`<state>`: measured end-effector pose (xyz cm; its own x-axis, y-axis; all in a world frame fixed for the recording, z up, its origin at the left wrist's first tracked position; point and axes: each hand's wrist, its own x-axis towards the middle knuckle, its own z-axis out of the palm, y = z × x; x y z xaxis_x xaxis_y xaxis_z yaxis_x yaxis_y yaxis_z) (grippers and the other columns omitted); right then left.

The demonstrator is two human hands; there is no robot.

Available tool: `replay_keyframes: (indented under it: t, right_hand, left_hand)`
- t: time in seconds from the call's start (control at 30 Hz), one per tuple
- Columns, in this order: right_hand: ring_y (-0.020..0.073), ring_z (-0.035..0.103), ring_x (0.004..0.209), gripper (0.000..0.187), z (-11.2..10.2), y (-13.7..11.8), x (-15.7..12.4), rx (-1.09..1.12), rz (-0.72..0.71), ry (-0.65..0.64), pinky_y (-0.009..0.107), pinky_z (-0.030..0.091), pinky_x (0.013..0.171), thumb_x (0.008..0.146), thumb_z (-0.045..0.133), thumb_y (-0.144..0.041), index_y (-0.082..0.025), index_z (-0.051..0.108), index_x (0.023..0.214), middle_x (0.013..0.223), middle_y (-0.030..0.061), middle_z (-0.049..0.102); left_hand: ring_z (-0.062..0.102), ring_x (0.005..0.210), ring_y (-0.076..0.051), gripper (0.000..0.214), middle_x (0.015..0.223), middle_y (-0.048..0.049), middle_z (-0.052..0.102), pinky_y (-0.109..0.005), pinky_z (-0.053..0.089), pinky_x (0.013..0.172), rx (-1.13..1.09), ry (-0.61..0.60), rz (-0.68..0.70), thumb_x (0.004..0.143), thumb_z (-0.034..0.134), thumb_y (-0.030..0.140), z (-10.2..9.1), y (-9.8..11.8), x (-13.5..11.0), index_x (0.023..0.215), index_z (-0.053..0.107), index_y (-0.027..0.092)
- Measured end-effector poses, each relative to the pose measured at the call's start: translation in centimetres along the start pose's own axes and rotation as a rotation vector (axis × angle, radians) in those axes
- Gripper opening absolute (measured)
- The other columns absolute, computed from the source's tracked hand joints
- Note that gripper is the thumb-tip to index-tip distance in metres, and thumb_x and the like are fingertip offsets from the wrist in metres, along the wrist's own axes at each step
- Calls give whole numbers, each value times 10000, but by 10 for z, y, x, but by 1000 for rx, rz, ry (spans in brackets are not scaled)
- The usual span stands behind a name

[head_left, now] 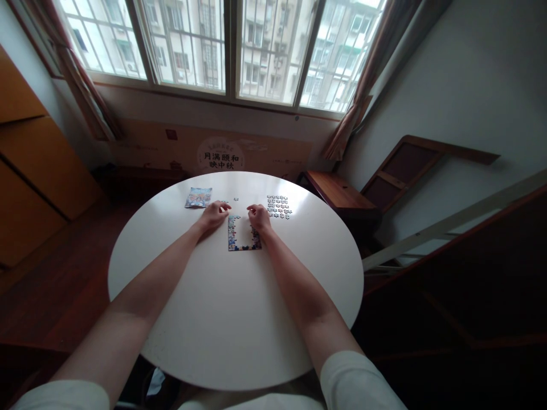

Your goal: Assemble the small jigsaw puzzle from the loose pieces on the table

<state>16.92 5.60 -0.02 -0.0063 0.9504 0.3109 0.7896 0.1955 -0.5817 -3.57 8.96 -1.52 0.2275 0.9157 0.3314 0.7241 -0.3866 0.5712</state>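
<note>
A partly assembled jigsaw puzzle (244, 248) lies on the table, its border joined along the left, bottom and right around a bare middle. My left hand (216, 214) is at its upper left corner, fingers curled together; whatever they hold is too small to make out. Over the upper right edge, my right hand (260, 217) has its fingers pinched, their contents hidden too. A loose puzzle piece (236, 199) lies just beyond the hands, and another sits close behind my left hand. Right of my right hand, several loose pieces (278, 206) are laid out in rows.
The round white table (222, 319) carries a picture sheet (199, 197) at its far left. A wooden bench (337, 191) stands beyond the right edge, below a wall. Barred windows (231, 51) and curtains are behind the table.
</note>
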Motion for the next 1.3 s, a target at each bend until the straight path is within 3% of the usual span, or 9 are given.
replay_keyframes:
  t: [0.13,0.33,0.57,0.77,0.97,1.2,1.3]
  right_hand:
    - [154,619,909,283,-1,-1,0,-15,12,-4,266,430,876,867,484,-173,-215,706,1038,1010,44,662]
    - [162,615,934,282,-1,-3,-2,-33,8,-20,288,423,899,873,486,-182,-231,705,1043,1038,42,661]
    - [175,610,957,273,-2,-3,-3,-54,0,-36,311,414,913,876,490,-193,-231,705,1041,1041,45,662]
    - [177,612,944,267,-2,-3,-3,-56,-8,-34,318,418,903,870,496,-197,-235,704,1032,1027,40,667]
    - [180,613,931,270,-3,-4,-3,-53,-16,-21,313,427,888,867,496,-194,-224,712,1026,1009,43,669]
    - [176,615,918,257,0,-2,-2,-33,-15,-13,306,432,890,863,517,-192,-230,716,1022,996,43,668]
    - [182,615,923,257,0,-1,-2,-31,-15,-13,313,434,890,863,518,-191,-231,717,1020,998,47,665]
  left_hand:
    - [560,1114,-261,464,1212,-128,629,-385,396,1015,197,118,-41,795,477,223,5,4,-2,1227,624,141]
    - [353,1353,-326,547,1454,-136,458,-499,238,1103,310,1,-80,891,432,357,9,9,-5,1408,454,181]
    - [316,1381,-349,530,1510,-119,385,-550,149,1120,354,-110,-92,923,372,419,10,7,-3,1391,489,198]
    - [321,1376,-351,506,1502,-101,402,-560,151,1116,338,-113,-94,936,352,403,7,13,-6,1377,505,208]
    - [338,1371,-328,491,1514,-115,378,-510,208,1120,316,-21,-61,944,346,380,5,18,-7,1356,520,179]
    - [316,1385,-313,496,1493,-81,420,-551,192,1117,405,-110,-95,966,284,391,4,22,-9,1361,507,189]
    - [343,1370,-301,478,1482,-70,438,-539,215,1108,403,-95,-92,968,287,390,3,24,-10,1338,531,211]
